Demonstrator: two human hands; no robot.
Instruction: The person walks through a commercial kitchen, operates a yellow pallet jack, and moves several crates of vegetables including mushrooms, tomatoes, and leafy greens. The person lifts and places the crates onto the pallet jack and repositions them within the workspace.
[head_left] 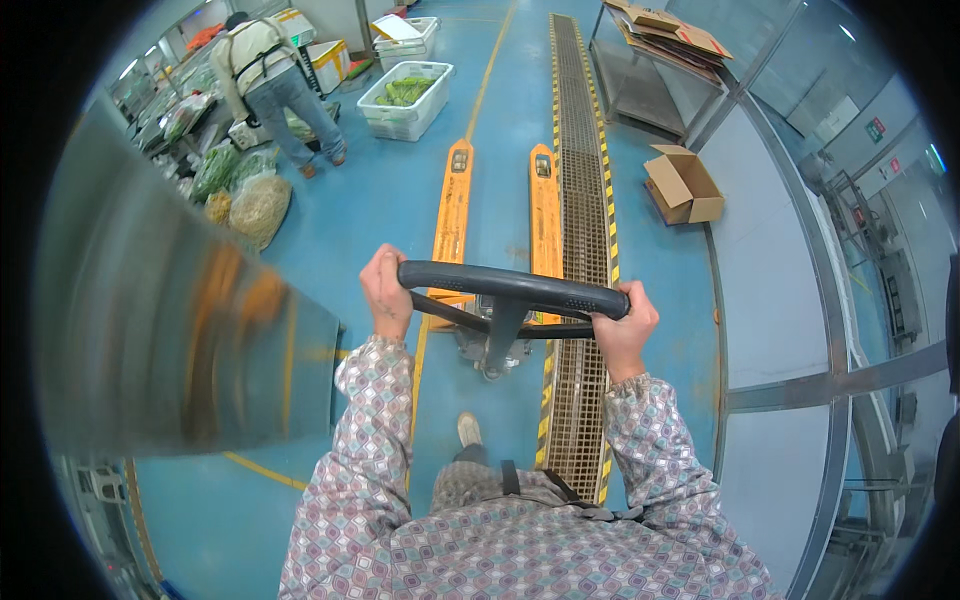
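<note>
Both my hands grip the black loop handle [510, 283] of an orange pallet truck. My left hand [385, 290] is closed round the handle's left end, and my right hand [627, 322] is wrapped round its right end. Beyond the handle, the truck's two forks, the left fork [452, 210] and the right fork [545, 215], point away from me along the floor with no load on them. The handle hides part of the truck's body. My patterned sleeves reach up from the lower edge, and one shoe shows below the handle.
A drain grating [585, 200] with striped edges runs beside the right fork. An open cardboard box [685, 187] lies near the right wall. Ahead left stand a white crate [405, 100] of greens, bagged vegetables [260, 208] and a bending person [270, 80]. A blurred metal surface [150, 330] fills the left.
</note>
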